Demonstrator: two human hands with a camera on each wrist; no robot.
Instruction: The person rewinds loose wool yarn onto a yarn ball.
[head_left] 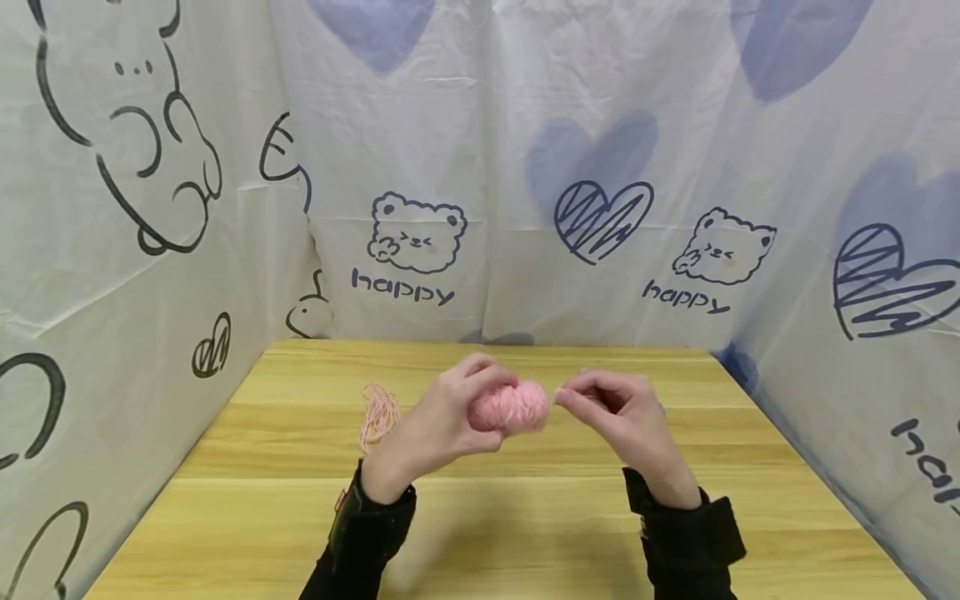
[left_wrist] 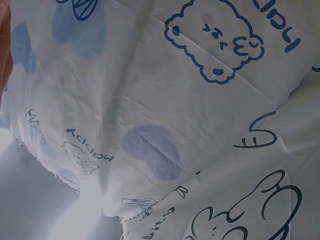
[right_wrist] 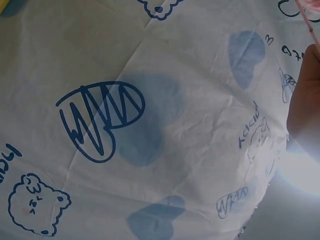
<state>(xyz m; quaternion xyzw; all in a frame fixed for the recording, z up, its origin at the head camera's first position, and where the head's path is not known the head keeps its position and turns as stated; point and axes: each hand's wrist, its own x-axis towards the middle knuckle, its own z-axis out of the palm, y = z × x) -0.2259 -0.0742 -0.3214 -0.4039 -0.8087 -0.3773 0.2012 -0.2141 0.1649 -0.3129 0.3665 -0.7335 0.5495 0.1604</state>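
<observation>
A wooden table point(head_left: 300, 533), ringed by a printed cloth backdrop point(head_left: 525, 125), is seen under both hands. A pink yarn ball point(head_left: 513, 406) is gripped by the left hand point(head_left: 442, 425) above mid-table; the yarn's end is pinched by the right hand point(head_left: 622, 417) just beside it. Loose pink yarn point(head_left: 378, 412) lies w/ the table's left side.

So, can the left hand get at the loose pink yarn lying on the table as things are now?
Probably not at once: the left hand holds the pink yarn ball. The loose yarn lies just left of it on the table, with nothing between.
</observation>
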